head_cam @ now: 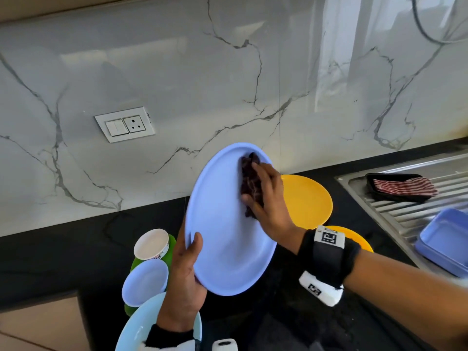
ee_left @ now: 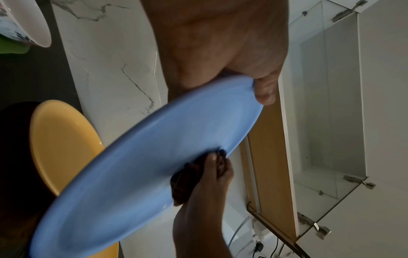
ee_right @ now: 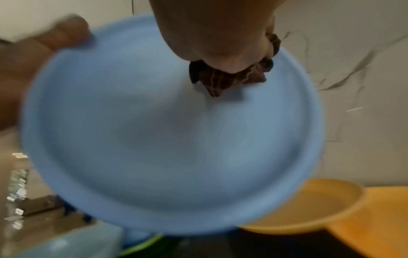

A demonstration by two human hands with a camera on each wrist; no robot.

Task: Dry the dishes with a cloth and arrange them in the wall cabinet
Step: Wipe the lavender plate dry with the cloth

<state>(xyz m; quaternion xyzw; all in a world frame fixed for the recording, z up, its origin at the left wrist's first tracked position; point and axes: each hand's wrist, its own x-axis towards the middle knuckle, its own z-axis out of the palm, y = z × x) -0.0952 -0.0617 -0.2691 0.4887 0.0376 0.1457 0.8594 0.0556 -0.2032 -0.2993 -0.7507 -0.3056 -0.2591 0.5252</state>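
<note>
A large blue plate (head_cam: pixel 222 239) (ee_left: pixel 137 174) (ee_right: pixel 159 139) is tilted up above the black counter. My left hand (head_cam: pixel 187 272) grips its lower left rim, thumb (ee_left: pixel 264 92) over the edge. My right hand (head_cam: pixel 266 198) presses a bunched dark maroon cloth (head_cam: pixel 249 183) (ee_left: pixel 183 185) (ee_right: pixel 220 80) against the plate's upper right face. The open wall cabinet (ee_left: pixel 331 113) with a glass shelf shows in the left wrist view.
Two yellow plates (head_cam: pixel 306 198) (head_cam: pixel 354 238) lie on the counter behind the blue plate. At the left stand a white cup (head_cam: pixel 152 243), a small blue bowl (head_cam: pixel 145 282) and a pale blue plate (head_cam: pixel 136 328). A steel draining board (head_cam: pixel 405 211) holds a striped cloth (head_cam: pixel 405 187) and a blue container (head_cam: pixel 443 243).
</note>
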